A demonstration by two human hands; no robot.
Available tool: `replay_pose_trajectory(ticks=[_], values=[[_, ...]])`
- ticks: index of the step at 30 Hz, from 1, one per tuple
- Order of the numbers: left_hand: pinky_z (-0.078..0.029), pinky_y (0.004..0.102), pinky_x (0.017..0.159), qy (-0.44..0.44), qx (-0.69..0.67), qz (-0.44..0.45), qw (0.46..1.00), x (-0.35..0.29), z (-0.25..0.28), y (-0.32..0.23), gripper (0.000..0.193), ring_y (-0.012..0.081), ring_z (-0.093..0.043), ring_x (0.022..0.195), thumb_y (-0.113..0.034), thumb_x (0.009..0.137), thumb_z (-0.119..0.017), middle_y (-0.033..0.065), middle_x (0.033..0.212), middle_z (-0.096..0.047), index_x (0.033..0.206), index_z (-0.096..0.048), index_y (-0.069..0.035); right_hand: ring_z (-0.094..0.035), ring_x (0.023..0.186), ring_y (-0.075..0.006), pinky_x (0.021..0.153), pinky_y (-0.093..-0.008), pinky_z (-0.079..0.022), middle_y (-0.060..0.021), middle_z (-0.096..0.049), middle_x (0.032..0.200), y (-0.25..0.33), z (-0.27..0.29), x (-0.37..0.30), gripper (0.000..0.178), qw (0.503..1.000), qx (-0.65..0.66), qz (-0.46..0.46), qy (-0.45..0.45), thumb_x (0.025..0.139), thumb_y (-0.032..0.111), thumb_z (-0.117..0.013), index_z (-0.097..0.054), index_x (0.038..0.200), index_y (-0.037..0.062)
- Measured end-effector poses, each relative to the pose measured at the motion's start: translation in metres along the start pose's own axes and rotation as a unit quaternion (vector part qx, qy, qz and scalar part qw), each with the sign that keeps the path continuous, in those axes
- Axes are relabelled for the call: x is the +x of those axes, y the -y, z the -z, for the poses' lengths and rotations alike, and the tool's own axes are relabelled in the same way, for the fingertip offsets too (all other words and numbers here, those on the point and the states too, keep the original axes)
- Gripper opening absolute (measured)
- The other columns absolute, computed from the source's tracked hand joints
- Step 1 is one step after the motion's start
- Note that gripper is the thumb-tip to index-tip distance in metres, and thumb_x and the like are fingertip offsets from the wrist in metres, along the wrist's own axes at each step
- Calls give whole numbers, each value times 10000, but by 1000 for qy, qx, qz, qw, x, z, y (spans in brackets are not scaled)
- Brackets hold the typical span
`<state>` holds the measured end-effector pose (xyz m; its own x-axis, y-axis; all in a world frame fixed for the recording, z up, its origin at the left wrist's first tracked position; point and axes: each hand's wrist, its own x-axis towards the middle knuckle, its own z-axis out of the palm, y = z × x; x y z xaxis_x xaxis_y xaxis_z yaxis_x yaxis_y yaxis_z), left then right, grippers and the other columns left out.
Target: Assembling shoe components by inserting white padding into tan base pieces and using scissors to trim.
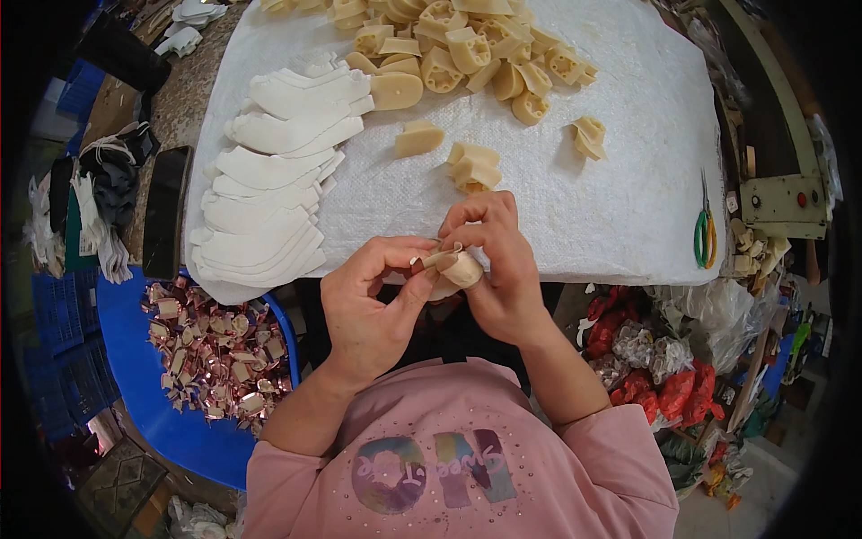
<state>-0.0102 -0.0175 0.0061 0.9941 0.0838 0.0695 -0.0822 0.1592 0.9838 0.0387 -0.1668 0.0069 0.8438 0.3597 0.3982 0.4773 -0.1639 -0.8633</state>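
Just off the near edge of the table, my left hand (pixel 373 292) and my right hand (pixel 494 274) hold a small beige shoe heel (pixel 462 269) between them. A thin pale strip curls around it, and a bit of dark reddish edge shows by my left fingertips. Both hands are closed, the fingers pinching the piece from either side; part of it is hidden by them. Just beyond my right hand lies a loose beige heel (pixel 473 166). Two others, a flat-sided heel (pixel 419 139) and an upright heel (pixel 589 138), stand farther off.
White cut pieces (pixel 269 180) overlap in rows at the table's left. Many beige heels (pixel 467 49) are heaped at the back. Scissors (pixel 705 234) lie near the right edge, a phone (pixel 168 211) at the left. A blue tub (pixel 171 431) holds shiny pink pieces.
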Motion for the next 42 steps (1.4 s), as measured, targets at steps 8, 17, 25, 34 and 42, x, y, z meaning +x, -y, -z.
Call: replay_pose_trajectory(ticks=[8,17,25,34,42], values=[[-456,314,724,10,259,-137,956,7,2,-8,164,237,-559,858,-187,814,-684,108,1022,-600,830,-629,-34,-459,862,-224,812,-347,-351,-65,-528,893,-7,3,-15,156,989,147,-28,-7,803,152,-645,-556,881,50],[-421,296,724,71,267,-301,913,10,11,5,149,233,-514,938,-58,679,-731,105,1078,-556,806,-664,-98,-611,919,-163,812,-317,-477,-92,-640,1007,4,24,0,459,875,355,-309,114,768,83,-711,-523,1182,18],[-421,290,824,195,-50,59,978,2,9,4,596,204,-516,1002,-418,967,-329,149,1177,-504,1375,-287,14,-594,804,-244,739,-330,-485,-70,-637,1014,13,16,1,452,993,70,-18,97,672,57,-746,-584,1094,61],[-448,233,658,100,-80,124,984,-11,-1,7,558,114,-536,814,-322,922,-404,83,996,-520,1344,-225,-4,-509,788,-190,678,-298,-468,-119,-460,1093,-1,-10,-18,290,998,-27,48,16,843,194,-625,-567,1101,75],[-446,215,551,111,-85,5,990,-6,-15,6,738,106,-537,685,-536,930,-334,123,1035,-495,1363,-157,35,-540,496,-84,393,-190,-457,-55,-542,991,6,1,6,177,874,368,-273,161,905,201,-532,-557,964,36]])
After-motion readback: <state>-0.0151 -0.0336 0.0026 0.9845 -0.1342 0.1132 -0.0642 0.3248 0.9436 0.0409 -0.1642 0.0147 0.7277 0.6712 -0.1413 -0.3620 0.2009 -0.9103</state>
